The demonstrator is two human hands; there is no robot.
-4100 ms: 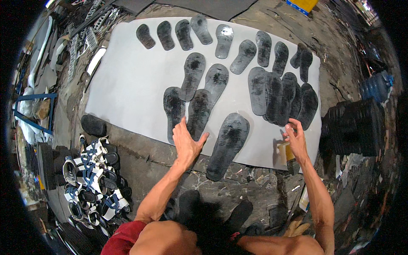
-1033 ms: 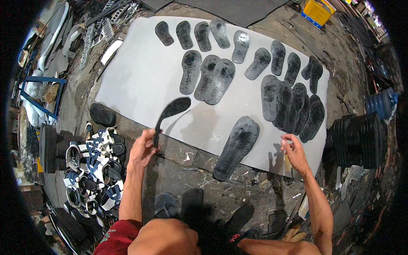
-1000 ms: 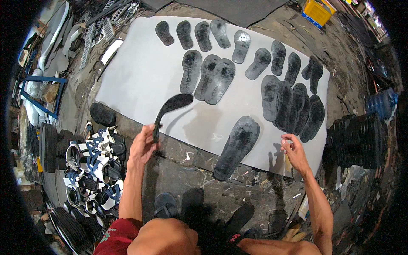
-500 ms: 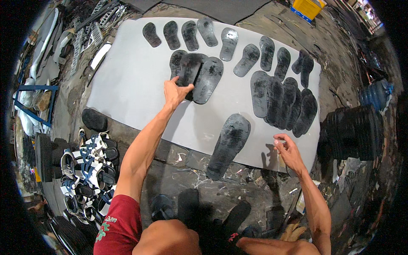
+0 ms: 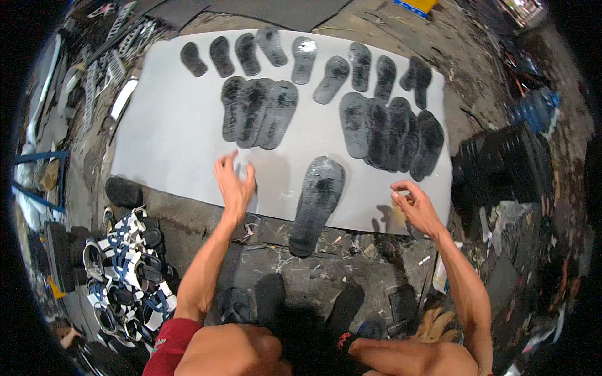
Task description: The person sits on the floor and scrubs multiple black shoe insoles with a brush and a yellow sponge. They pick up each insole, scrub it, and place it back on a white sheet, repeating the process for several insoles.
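My left hand [image 5: 234,187] is open, its thumb and fingers apart, holding nothing over the grey-white sheet. Just beyond it, three black shoe soles [image 5: 256,114] lie side by side and overlap. At the front edge of the sheet, between my hands, a black sole [image 5: 318,194] has a wet-looking shine on its far part; its narrower near end reaches past the edge. My right hand [image 5: 416,208] has its fingers curled at the sheet's near right. A small yellowish piece [image 5: 399,217] shows beneath those fingers; what it is I cannot make out.
Several soles [image 5: 355,128] overlap at the sheet's right, and smaller ones [image 5: 303,61] line its far side. The pale sheet [image 5: 169,125] lies on a littered floor. White and blue sandals [image 5: 128,276] are heaped at left; a dark stack [image 5: 501,166] stands at right.
My left hand has let go of the middle sole in the group of three and drawn back toward me. That sole now lies flat between the others. The view has shifted slightly.
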